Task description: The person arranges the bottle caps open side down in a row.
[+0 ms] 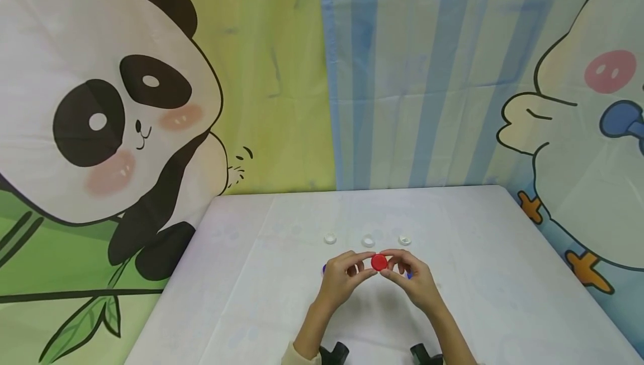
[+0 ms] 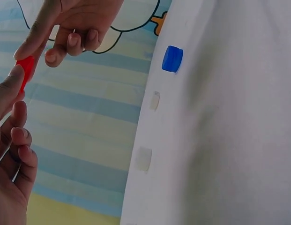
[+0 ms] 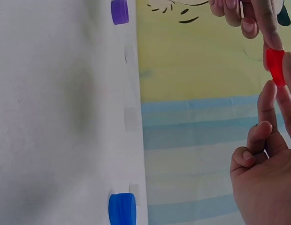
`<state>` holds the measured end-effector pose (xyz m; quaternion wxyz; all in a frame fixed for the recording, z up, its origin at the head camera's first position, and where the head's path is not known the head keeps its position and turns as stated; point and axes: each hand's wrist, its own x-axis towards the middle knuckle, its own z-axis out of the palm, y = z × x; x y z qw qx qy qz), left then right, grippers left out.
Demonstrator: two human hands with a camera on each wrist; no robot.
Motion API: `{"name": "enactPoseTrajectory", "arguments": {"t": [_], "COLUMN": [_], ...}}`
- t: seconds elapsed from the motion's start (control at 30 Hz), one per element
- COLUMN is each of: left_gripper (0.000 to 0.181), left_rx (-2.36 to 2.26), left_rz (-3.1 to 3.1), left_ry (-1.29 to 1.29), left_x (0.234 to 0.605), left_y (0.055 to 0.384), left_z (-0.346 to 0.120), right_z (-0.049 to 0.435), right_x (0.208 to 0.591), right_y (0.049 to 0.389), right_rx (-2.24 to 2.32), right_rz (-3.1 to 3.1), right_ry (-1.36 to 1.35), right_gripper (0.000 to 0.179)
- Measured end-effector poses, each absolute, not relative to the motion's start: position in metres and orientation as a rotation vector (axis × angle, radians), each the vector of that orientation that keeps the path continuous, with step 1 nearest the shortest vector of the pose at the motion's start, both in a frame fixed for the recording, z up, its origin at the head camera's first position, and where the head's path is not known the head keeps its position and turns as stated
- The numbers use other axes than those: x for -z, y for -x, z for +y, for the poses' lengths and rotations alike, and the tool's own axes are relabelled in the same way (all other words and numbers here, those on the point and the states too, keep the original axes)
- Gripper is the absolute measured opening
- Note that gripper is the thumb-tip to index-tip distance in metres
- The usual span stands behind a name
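Observation:
Between both hands, above the table, is a red bottle cap (image 1: 379, 262). My left hand (image 1: 341, 279) pinches its left side with thumb and fingertips, while my right hand (image 1: 413, 281) pinches the right side the same way. In the left wrist view the red cap shows edge-on between the thumbs and fingers. A blue cap (image 2: 172, 59) stands on the table, mostly hidden behind my right hand in the head view. Behind my left hand, a purple cap (image 3: 120, 11) is largely covered in the head view.
Three white caps or rings lie in a row beyond the hands: a left one (image 1: 330, 238), a middle one (image 1: 368, 240) and a right one (image 1: 405, 240). The white table (image 1: 261, 298) backs onto cartoon-printed curtains (image 1: 282, 74).

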<state>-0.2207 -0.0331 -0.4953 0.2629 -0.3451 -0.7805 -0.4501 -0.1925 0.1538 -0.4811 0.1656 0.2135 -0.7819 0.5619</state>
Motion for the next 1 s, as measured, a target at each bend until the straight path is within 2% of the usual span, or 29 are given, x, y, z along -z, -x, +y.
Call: {"name": "enactPoseTrajectory", "arguments": {"t": [0.33, 1.0], "left_gripper": [0.028, 0.028], "left_rx": [1.057, 1.016], "left_rz": [-2.272, -2.538], "left_ry": [0.750, 0.585], "left_x": [0.528, 0.570], "left_y": [0.230, 0.242], "left_z": [-0.033, -0.029], "right_z": [0.147, 0.136], "right_x": [0.520, 0.554], "right_y": [0.213, 0.226], "right_rx": [-1.136, -1.118], "right_rz": [-2.441, -2.695], "right_ry": [-0.452, -0.300], "right_gripper": [0.032, 0.026]}}
